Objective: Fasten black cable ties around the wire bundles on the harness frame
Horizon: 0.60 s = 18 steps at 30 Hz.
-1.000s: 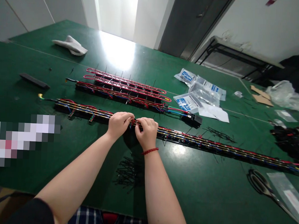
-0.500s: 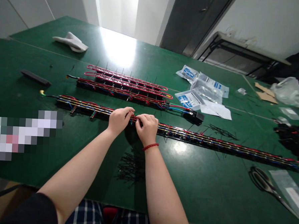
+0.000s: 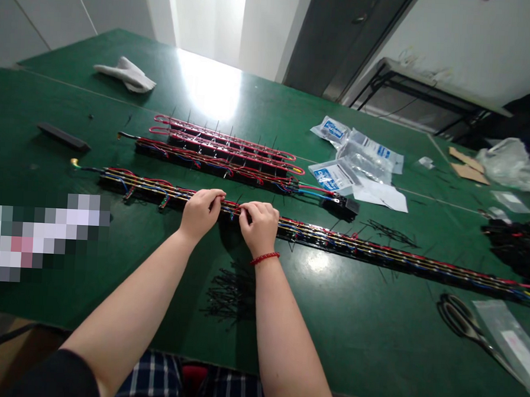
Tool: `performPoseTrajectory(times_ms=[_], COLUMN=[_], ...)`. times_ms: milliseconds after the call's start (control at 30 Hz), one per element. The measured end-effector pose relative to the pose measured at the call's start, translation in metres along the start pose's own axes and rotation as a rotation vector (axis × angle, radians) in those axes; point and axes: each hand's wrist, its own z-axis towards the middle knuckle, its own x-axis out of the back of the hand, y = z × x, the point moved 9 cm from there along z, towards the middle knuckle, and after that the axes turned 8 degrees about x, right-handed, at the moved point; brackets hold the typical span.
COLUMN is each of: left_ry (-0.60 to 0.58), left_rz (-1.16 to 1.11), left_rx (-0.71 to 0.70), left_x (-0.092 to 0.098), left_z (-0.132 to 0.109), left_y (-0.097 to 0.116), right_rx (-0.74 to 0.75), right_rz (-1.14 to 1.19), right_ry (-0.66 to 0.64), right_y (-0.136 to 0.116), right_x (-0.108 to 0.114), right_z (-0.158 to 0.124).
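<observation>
A long black strip [image 3: 316, 237] with red, yellow and blue wires along its top crosses the green table in front of me. My left hand [image 3: 200, 216] is closed over its left part, thumb and fingers pinching at a red wire. Just to the right, my right hand [image 3: 260, 225], with a red bead bracelet at the wrist, pinches at the red wire too. A short stretch of the strip shows between the two hands. The exact grip is partly hidden by my fingers. Small circuit boards [image 3: 164, 201] hang from the strip left of my hands.
Behind lie shorter wired black bars [image 3: 222, 166] with thin ties sticking up. Loose black cable ties [image 3: 228, 294] lie near me, others [image 3: 390, 233] beyond the strip. Scissors [image 3: 463, 321], plastic bags [image 3: 365, 156], a black bar [image 3: 62, 136] and a white glove [image 3: 127, 74] surround the work.
My left hand has moved a little left along the strip, widening the gap between the hands. My right hand stays nearly in place, still pinching.
</observation>
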Motion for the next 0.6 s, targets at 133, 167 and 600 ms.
performPoseTrajectory(times_ms=[133, 167, 600], left_ry=[-0.027, -0.032, -0.135], left_rz=[0.011, 0.016, 0.13], left_rx=[-0.03, -0.03, -0.032], left_x=[-0.001, -0.002, -0.015], left_z=[0.0, -0.001, 0.001], left_y=[0.003, 0.004, 0.016], right_rx=[-0.005, -0.006, 0.01], right_rz=[-0.009, -0.012, -0.014], right_ry=[-0.008, -0.006, 0.025], right_y=[0.0, 0.0, -0.001], right_x=[-0.001, -0.001, 0.001], right_z=[0.0, -0.001, 0.0])
